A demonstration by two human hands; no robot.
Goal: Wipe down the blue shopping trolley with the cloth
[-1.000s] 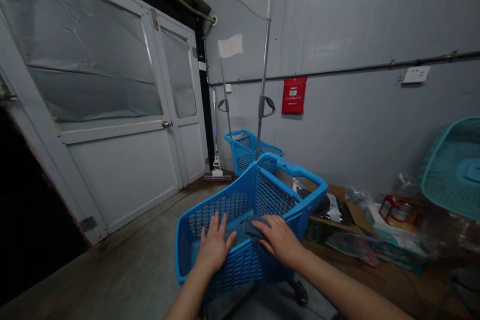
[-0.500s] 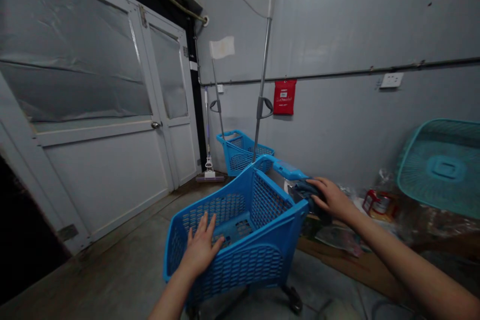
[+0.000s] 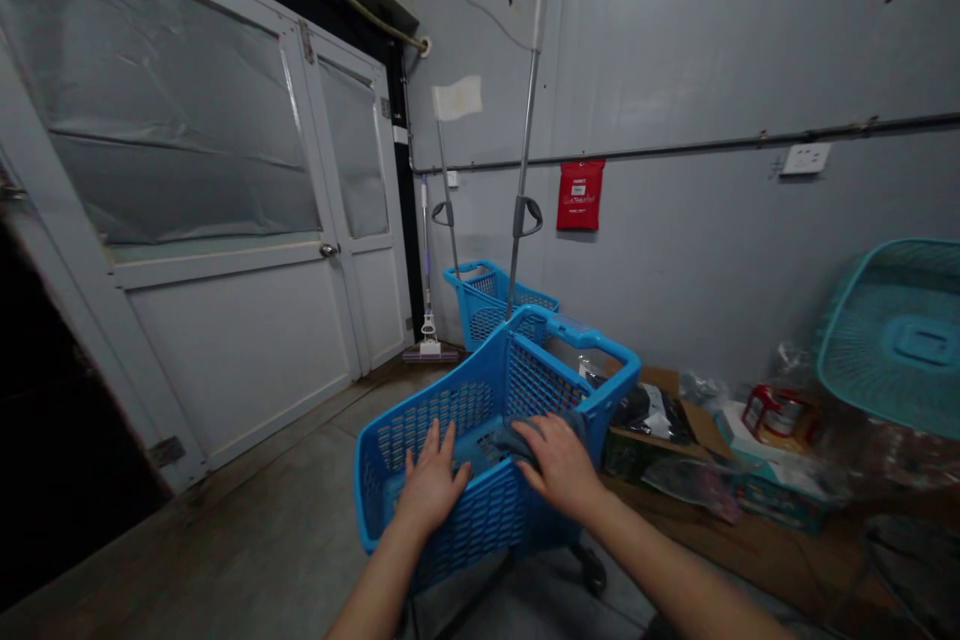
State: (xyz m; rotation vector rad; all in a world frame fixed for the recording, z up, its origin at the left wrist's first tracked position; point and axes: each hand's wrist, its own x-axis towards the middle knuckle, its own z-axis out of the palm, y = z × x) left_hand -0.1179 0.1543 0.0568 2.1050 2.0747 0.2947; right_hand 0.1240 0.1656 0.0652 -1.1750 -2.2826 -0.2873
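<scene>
A blue plastic shopping cart (image 3: pixel 420 420) with a mesh basket stands on the floor in front of me. My left hand (image 3: pixel 433 480) rests flat on its near rim, fingers spread. My right hand (image 3: pixel 559 465) is at the near right corner of the basket, fingers pressed onto a dark grey cloth (image 3: pixel 517 440) that lies over the rim and hangs into the basket. A metal pole with a grey grip (image 3: pixel 523 205) and a white flag rises from the cart's far end.
A second blue cart (image 3: pixel 495 300) with its own flag pole stands by the far wall, next to a mop (image 3: pixel 427 345). White doors (image 3: pixel 247 320) run along the left. Boxes, bags and a red can (image 3: pixel 772 415) litter the floor at right, under a teal fan guard (image 3: pixel 900 340).
My right hand, with the cloth, has come back from the cart's far right handle to the near right corner of the basket. My left hand has stayed on the near rim.
</scene>
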